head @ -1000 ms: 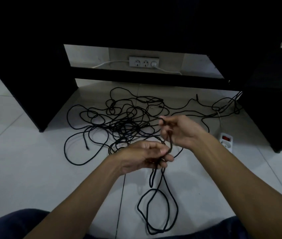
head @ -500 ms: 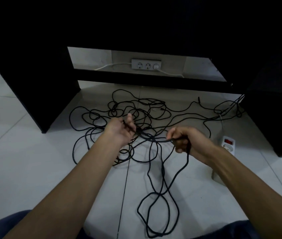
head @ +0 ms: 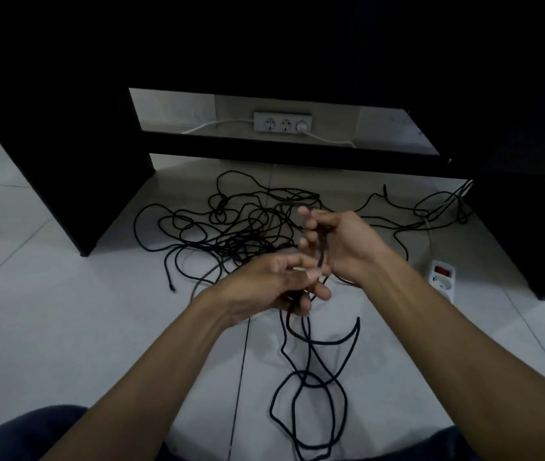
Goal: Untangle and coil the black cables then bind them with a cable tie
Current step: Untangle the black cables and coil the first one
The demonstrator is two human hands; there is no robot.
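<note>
A tangle of black cables (head: 231, 227) lies on the white tiled floor under a black desk. Several loops of black cable (head: 307, 407) hang down and rest on the floor close to me. My left hand (head: 274, 284) grips the strands where those loops gather. My right hand (head: 341, 244) sits just above and to the right, fingers curled round a short vertical bundle of the same cable. The two hands nearly touch. No cable tie shows in the view.
A black desk (head: 64, 161) stands over the tangle, its side panels left and right. A white power strip (head: 442, 281) with a red switch lies on the floor at the right. A wall socket strip (head: 282, 121) sits behind. My knees show at the bottom edge.
My hands were spread apart with cable stretched between them; they have come together, the left moving down and right, the right moving up. A new loop has joined the hanging bundle.
</note>
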